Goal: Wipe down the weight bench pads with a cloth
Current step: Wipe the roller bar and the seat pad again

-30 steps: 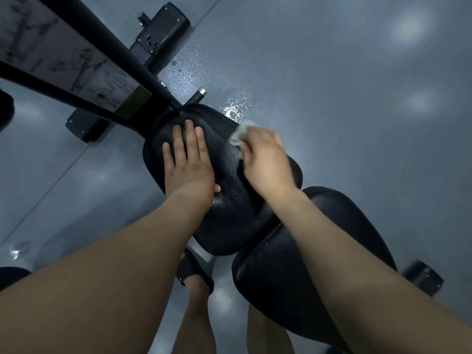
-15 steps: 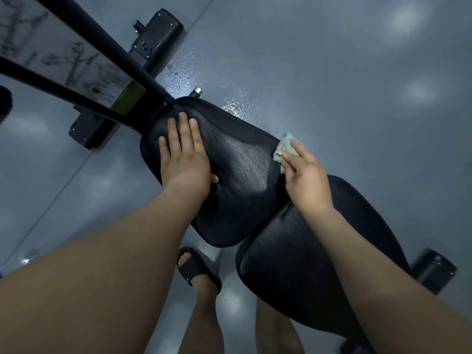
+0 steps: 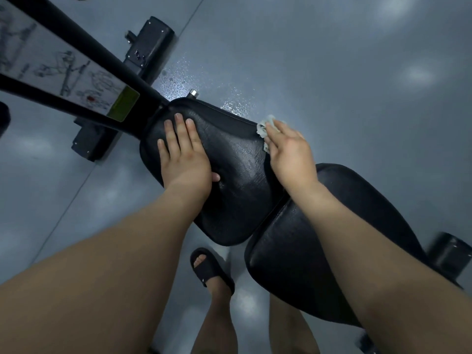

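Note:
Two black padded bench sections lie end to end below me: the far seat pad [image 3: 237, 162] and the near back pad [image 3: 301, 256], with a narrow gap between them. My left hand [image 3: 182, 154] rests flat on the far pad's left part, fingers spread. My right hand [image 3: 288, 152] presses a small pale cloth [image 3: 263, 127] against the far pad's right edge; most of the cloth is hidden under the fingers.
A black machine frame [image 3: 84, 54] with a white instruction placard [image 3: 63, 75] runs to the upper left. Black base feet [image 3: 150, 47] stand on the grey floor, which shows water droplets [image 3: 178, 80]. A foot in a black sandal [image 3: 212, 272] stands below the pads.
My right hand slid the cloth from the far pad's top right down along its right edge, then slightly back up. The left hand stayed flat on the pad.

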A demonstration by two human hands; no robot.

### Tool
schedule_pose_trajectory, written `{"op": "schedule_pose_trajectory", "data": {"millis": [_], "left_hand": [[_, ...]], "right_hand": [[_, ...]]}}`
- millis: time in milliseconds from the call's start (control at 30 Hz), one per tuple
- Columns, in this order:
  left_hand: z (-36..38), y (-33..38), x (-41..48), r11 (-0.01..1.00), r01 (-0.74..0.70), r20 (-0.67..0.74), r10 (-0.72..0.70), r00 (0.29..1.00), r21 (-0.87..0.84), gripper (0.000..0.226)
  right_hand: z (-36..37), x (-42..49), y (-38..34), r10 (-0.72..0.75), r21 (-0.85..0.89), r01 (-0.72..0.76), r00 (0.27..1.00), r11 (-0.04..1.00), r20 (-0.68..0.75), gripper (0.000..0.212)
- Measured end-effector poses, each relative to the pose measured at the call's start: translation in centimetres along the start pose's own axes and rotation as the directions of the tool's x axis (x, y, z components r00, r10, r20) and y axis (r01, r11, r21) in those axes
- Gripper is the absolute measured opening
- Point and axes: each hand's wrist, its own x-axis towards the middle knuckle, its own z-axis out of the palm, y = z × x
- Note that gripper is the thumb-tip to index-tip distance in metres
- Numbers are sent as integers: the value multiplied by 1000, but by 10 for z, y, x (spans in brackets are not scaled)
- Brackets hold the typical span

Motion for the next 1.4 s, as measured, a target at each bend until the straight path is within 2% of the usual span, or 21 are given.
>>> {"op": "schedule_pose_trajectory", "data": {"millis": [133, 267, 333, 467, 533, 667, 800, 900, 1033, 1133, 1300, 1400], "left_hand": [[1, -1, -1, 1000, -8, -14, 8, 1000, -14, 139], [2, -2, -2, 1000, -12, -35, 11, 999, -13, 138], [1, -4, -2, 1000, -17, -35, 17, 999, -17, 138], [2, -6, -3, 999, -35, -47, 34, 998, -25, 137], [3, -7, -3, 999, -38, -57, 37, 998, -28, 137], [7, -9, -3, 998, -54, -81, 50, 995, -45, 137], [9, -12, -3, 996, -67, -99, 61, 993, -60, 139], [10, -13, -3, 995, -78, -108, 70, 992, -66, 139], [12, -15, -2, 994, -90, -122, 82, 989, -68, 139], [14, -17, -1, 993, -93, -133, 82, 988, -78, 138], [16, -18, -1, 991, -105, -144, 93, 985, -81, 138], [18, -20, -1, 989, -116, -158, 100, 982, -94, 138]], "right_hand": [[-2, -31, 22, 133, -53, -139, 987, 989, -93, 33], [6, -71, 11, 156, -72, -170, 974, 983, -165, 30], [13, -98, 0, 147, -79, -162, 976, 984, -163, 33], [26, -144, -17, 93, -74, -97, 994, 993, -54, 50], [20, -135, -12, 76, -47, -79, 995, 996, -58, 54], [7, -68, -3, 171, -39, -178, 976, 983, -138, 59], [10, -33, -10, 222, -54, -231, 964, 971, -144, 56], [18, -69, -23, 122, -70, -133, 982, 989, -145, 48], [30, -138, -34, -73, -73, 73, 997, 995, 4, 33], [22, -132, -27, -116, -69, 120, 992, 990, 56, 27], [11, -48, -19, -9, -102, -2, 994, 995, -107, 29], [13, -29, -31, 34, -86, -48, 987, 995, -159, 30]]}}
